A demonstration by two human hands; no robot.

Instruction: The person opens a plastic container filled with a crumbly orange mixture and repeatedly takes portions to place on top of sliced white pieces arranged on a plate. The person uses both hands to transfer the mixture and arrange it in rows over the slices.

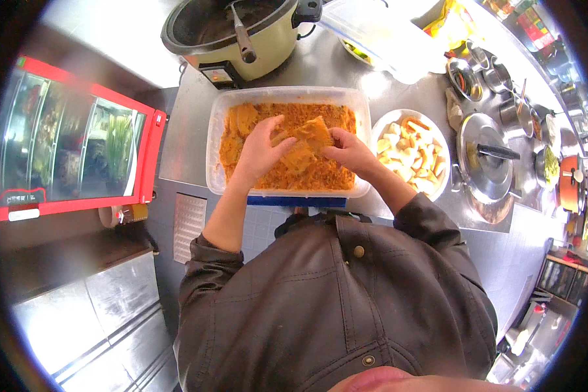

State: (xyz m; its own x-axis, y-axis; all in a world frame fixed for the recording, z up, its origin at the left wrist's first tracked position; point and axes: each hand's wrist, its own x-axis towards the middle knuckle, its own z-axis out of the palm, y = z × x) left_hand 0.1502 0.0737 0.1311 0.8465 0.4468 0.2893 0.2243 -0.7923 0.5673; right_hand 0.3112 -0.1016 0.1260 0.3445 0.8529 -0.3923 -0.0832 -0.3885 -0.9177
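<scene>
A clear plastic tub (pixel 362 108) sits on the steel counter in front of me. Orange-red crumbly seasoning (pixel 313 183) covers its bottom, with flat coated pieces (pixel 245 117) lying at its left. Above the tub's middle, my right hand (pixel 354 153) pinches the edge of a flat, orange-coated piece of food (pixel 315 134); its exact kind does not show. My left hand (pixel 262 151) hovers over the left half of the tub, thumb and fingers apart, close to the piece's left side. Whether its fingertips touch anything is hard to make out.
A bowl of pale cut chunks (pixel 410 153) stands right of the tub. Behind it is a large cream cooker (pixel 261 52) with a ladle (pixel 243 42). A lidded steel pot (pixel 487 157) and small pans (pixel 496 75) line the right. A red-framed glass cabinet (pixel 78 137) stands left.
</scene>
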